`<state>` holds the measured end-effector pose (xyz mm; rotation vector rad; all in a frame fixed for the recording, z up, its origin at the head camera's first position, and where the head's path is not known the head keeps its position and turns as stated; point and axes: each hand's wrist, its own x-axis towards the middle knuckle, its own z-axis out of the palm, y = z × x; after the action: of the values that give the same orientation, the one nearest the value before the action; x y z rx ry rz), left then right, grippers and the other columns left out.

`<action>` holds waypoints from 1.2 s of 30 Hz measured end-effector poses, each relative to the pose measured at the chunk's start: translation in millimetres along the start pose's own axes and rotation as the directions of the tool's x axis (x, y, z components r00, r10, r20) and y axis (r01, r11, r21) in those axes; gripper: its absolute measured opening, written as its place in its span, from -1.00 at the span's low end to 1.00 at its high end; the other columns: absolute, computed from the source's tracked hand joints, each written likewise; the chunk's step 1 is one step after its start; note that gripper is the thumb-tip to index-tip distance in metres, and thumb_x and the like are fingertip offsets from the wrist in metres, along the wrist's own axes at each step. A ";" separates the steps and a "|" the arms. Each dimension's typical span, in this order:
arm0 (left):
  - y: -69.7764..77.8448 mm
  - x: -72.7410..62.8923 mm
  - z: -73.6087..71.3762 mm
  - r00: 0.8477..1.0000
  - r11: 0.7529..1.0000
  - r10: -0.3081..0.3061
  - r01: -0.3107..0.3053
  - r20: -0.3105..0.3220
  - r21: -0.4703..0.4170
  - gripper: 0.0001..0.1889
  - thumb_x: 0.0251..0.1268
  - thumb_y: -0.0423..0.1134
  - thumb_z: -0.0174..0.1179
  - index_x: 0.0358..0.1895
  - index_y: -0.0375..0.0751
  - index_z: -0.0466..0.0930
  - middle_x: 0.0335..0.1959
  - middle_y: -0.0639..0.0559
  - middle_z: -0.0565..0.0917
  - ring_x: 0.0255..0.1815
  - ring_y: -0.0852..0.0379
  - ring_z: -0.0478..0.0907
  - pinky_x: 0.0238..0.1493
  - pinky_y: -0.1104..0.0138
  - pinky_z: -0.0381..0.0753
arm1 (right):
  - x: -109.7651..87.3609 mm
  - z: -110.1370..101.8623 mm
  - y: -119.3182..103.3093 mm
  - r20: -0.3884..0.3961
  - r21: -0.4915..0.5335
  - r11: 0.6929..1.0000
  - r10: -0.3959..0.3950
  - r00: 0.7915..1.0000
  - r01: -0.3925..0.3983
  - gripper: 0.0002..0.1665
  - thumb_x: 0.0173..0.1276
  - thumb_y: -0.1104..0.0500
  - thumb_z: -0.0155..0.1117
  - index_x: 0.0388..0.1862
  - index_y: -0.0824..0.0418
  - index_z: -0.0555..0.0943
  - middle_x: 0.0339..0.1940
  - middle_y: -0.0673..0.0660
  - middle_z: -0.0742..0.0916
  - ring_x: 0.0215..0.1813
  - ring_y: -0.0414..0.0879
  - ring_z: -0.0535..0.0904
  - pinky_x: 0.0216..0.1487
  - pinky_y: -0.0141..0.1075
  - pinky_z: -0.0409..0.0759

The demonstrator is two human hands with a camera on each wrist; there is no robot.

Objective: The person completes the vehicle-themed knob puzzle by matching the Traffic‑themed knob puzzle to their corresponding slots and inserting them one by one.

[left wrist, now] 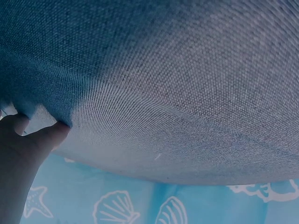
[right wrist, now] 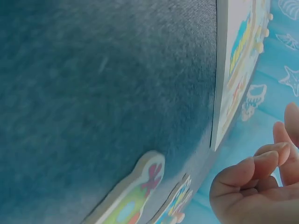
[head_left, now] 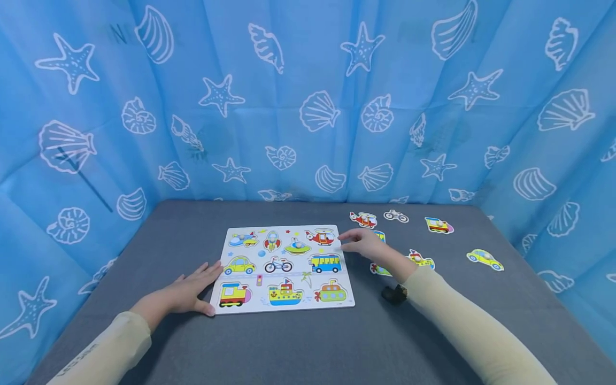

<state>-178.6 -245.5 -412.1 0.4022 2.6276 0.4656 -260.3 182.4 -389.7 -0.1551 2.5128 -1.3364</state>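
Note:
A white puzzle board (head_left: 260,251) with printed vehicles lies on the grey table. An airplane piece (head_left: 244,239), a rocket piece (head_left: 272,241) and a flying saucer piece (head_left: 297,246), each with a small knob, sit in its top part. My left hand (head_left: 192,289) rests along the board's left edge, fingers spread and thumb near the lower corner. Beside the upper right edge, by the printed helicopter (head_left: 321,237), hovers my right hand (head_left: 364,244). The right wrist view shows its fingers (right wrist: 268,163) loosely bent with nothing between them.
Loose pieces lie right of the board: helicopter (head_left: 363,220), bicycle (head_left: 396,216), train (head_left: 438,225), car (head_left: 485,260), ship (head_left: 424,261), submarine (head_left: 380,270) and a partly hidden bus (head_left: 380,236). A blue shell-patterned curtain (head_left: 289,107) hangs behind the table.

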 end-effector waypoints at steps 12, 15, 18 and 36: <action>0.4 -2.1 -0.5 1.000 1.000 -0.002 0.002 -0.004 0.002 0.16 -0.07 0.17 0.44 0.54 -0.25 -0.03 0.55 -0.25 -0.04 0.52 -0.35 -0.23 0.29 -0.41 -0.26 | -12.7 -21.9 11.6 -0.027 0.021 0.999 -0.027 0.999 0.028 -0.56 0.39 0.23 0.24 0.20 0.40 0.54 -0.20 0.17 0.59 -0.16 0.06 0.44 -0.17 -0.12 0.45; 0.1 -1.9 -0.2 1.000 1.000 -0.004 0.004 -0.004 0.003 0.17 -0.07 0.17 0.44 0.54 -0.25 -0.03 0.55 -0.25 -0.04 0.52 -0.35 -0.23 0.29 -0.41 -0.26 | -12.4 -26.2 13.8 -0.044 0.053 0.999 -0.005 0.999 0.007 -0.53 0.40 0.22 0.23 0.23 0.40 0.51 -0.09 0.20 0.61 -0.05 0.13 0.47 -0.04 0.00 0.48; 0.0 -2.0 -0.1 1.000 1.000 -0.004 0.004 -0.002 -0.005 0.17 -0.07 0.17 0.45 0.54 -0.24 -0.04 0.56 -0.24 -0.05 0.53 -0.34 -0.24 0.29 -0.40 -0.27 | -8.9 -31.0 15.5 -0.082 0.090 0.996 0.037 0.996 -0.030 -0.53 0.42 0.21 0.21 0.24 0.40 0.49 -0.04 0.23 0.61 0.02 0.18 0.47 0.04 0.04 0.48; -0.2 -1.0 -1.7 1.000 1.000 0.005 -0.005 0.001 -0.010 0.17 -0.06 0.17 0.43 0.55 -0.25 -0.05 0.56 -0.25 -0.05 0.53 -0.34 -0.24 0.28 -0.41 -0.27 | 19.1 -50.7 15.9 -0.227 0.318 0.932 0.253 0.940 -0.174 -0.44 0.53 0.10 0.08 0.41 0.30 0.36 0.41 0.32 0.34 0.40 0.23 0.28 0.39 0.09 0.22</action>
<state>-178.5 -246.4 -410.4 0.4060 2.6234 0.4794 -293.3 227.3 -379.9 0.3782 2.4045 -1.7077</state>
